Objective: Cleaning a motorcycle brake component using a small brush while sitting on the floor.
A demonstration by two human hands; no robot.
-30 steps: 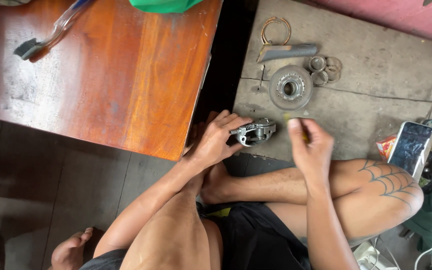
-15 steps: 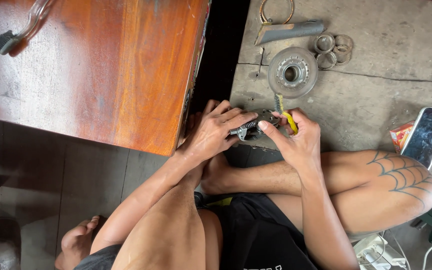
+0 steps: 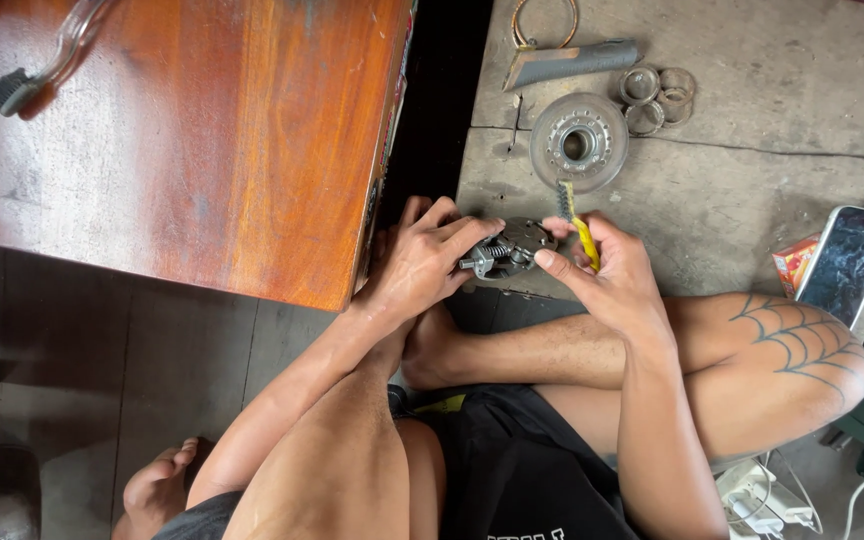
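Now the left hand (image 3: 422,262) clamps a small metal assembly (image 3: 505,250) on the floor while the right hand (image 3: 607,270) pinches a yellow-handled wire brush (image 3: 574,215) against it; beyond them a round hub (image 3: 579,142) and loose rings (image 3: 657,95) lie untouched, so cleaning looks partly done.

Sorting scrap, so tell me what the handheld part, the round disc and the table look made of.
Part in the left hand: bare grey metal, dull, with springs and bolts, likely steel.
Disc: silvery metal, probably steel or aluminium, matte with a toothed inner ring.
Table: reddish-brown wood, glossy; grain streaks and reflected light suggest varnish.
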